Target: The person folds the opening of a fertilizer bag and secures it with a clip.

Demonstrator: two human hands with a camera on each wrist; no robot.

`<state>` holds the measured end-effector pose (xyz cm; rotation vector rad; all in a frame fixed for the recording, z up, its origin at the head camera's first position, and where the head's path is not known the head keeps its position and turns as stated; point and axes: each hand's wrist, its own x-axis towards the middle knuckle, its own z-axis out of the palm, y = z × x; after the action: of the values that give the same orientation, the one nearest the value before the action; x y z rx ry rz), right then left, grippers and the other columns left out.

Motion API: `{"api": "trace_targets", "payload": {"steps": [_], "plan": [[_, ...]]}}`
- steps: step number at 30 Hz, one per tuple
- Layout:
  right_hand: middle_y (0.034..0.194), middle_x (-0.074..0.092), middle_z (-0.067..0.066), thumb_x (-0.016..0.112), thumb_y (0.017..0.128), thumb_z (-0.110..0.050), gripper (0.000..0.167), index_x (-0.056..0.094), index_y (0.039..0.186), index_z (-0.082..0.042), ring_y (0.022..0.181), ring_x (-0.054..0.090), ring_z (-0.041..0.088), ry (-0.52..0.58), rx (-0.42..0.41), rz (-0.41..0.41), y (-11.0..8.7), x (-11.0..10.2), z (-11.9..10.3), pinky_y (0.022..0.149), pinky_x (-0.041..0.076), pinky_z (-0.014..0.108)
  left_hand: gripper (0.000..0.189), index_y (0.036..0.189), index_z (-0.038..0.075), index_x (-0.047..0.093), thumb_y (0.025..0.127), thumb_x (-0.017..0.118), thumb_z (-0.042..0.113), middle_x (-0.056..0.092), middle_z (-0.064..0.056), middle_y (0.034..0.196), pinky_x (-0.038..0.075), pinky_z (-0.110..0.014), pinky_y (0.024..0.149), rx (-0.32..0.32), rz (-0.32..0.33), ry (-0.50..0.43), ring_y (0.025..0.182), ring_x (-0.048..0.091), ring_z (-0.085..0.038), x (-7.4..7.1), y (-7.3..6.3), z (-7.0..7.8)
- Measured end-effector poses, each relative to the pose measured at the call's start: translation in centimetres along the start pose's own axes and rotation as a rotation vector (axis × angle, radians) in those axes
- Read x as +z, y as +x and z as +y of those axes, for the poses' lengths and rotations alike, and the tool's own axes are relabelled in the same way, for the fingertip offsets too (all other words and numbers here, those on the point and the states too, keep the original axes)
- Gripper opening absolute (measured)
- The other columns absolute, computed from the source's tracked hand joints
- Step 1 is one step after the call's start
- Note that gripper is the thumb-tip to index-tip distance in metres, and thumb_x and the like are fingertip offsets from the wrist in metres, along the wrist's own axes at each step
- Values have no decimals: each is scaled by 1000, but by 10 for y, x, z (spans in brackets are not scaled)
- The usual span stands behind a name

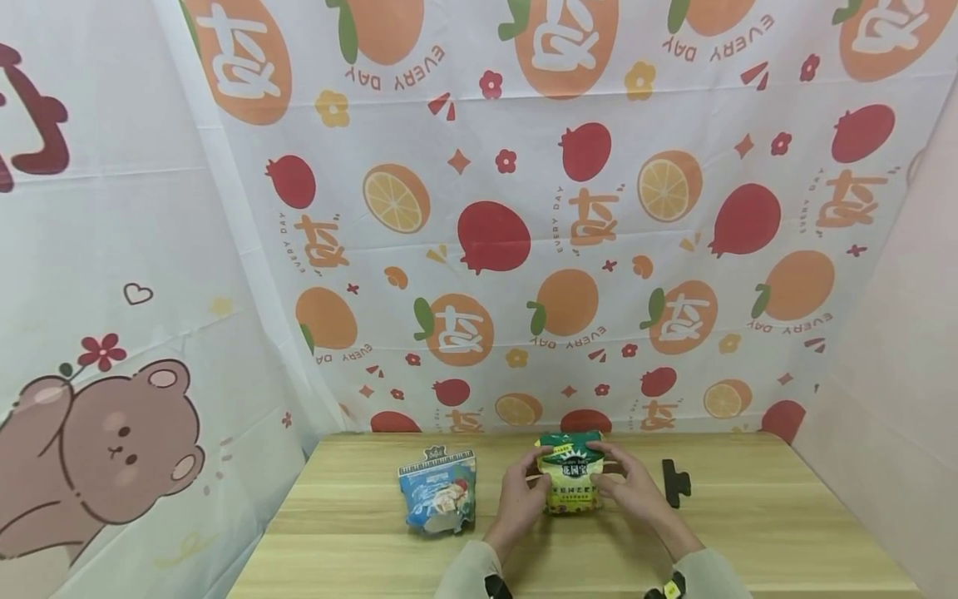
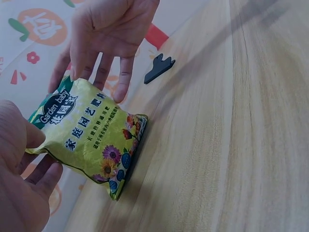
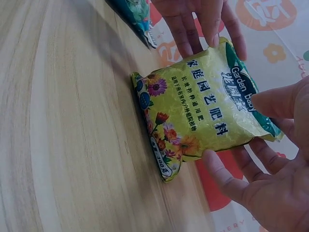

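Observation:
A yellow-and-green fertilizer bag (image 1: pixel 573 491) stands upright on the wooden table, its printed front with colourful flowers facing me. At its left edge my left hand (image 1: pixel 520 497) grips it, also seen in the left wrist view, where the left hand (image 2: pixel 19 179) has its thumb on the front and other fingers behind the edge. My right hand (image 1: pixel 636 492) holds the opposite side. In the right wrist view the right hand (image 3: pixel 277 188) has fingertips on the front and others reaching behind the bag (image 3: pixel 207 104). The bag's back is hidden.
To the left on the wooden table (image 1: pixel 337 532) lies a blue printed bag (image 1: pixel 440 497) with a dark clip shape (image 1: pixel 434 454) at its top. A black clip (image 1: pixel 676 483) lies right of my right hand. Behind the table hangs a fruit-patterned cloth (image 1: pixel 524 316).

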<state>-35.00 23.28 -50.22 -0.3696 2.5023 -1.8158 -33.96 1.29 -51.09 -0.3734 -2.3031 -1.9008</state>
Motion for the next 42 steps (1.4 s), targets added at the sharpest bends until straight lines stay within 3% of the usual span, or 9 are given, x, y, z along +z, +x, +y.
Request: {"api": "trace_targets", "payload": {"steps": [9,18,35,42], "plan": [[146,52,18,69,94,-9,51,56,142,-20,123,58,37,-60,-2,47,3,4,0,84,62,39,42,133,16,64,96,57,-3,63,-9,129,55,-25,88,-10,0,5,108,61,-19,1,3,-2],[149,52,15,69,94,-12,47,59,139,-23,124,58,36,-104,18,79,2,6,-2,87,58,39,39,132,15,64,97,57,0,63,-10,132,56,-30,91,-27,0,23,111,61,-20,0,1,-1],[141,58,16,68,95,-10,36,63,131,-14,117,62,33,-152,-23,102,0,8,-5,88,56,39,33,130,14,64,99,59,5,62,-10,135,55,-34,95,-36,-16,12,113,61,-21,-1,-3,-1],[147,55,17,68,95,-9,34,64,129,-12,118,61,32,-132,-23,109,-1,9,-4,91,55,41,31,129,12,64,99,59,6,65,-10,127,55,-30,93,-43,-21,28,109,63,-20,-2,-3,-3]]}}
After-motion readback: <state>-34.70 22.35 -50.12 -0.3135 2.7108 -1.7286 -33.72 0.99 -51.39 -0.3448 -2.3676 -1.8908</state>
